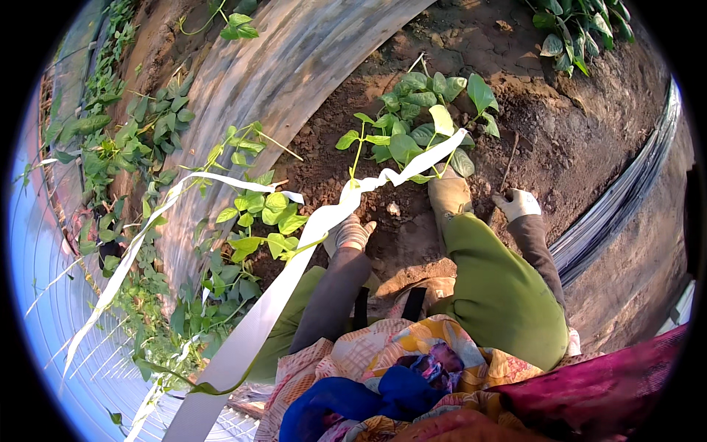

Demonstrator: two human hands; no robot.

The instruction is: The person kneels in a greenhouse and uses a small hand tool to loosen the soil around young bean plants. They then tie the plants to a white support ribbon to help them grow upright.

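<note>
My left hand (355,232), in a striped glove, is low over the soil beside my left leg. Its thumb points away from the fingers, and nothing shows in its grasp; a white strip (326,218) partly covers its fingertips. To the right of my right boot (450,193), my right hand (517,204) wears a pale glove. Its fingers are closed around a thin rusty rod (511,160), which slants up across the ground. A leafy bean-like plant (409,119) grows just beyond the boot. Yellow-green vine shoots twine around the white strip, whose far end lies by that plant.
Another white strip (138,237) hangs at the left among climbing vines (127,143). Weathered plastic sheeting (287,61) curves across the soil, and bunched clear film (618,215) lies at the right. More plants (577,33) stand at the far right. A small pale lump (393,209) lies between my hands.
</note>
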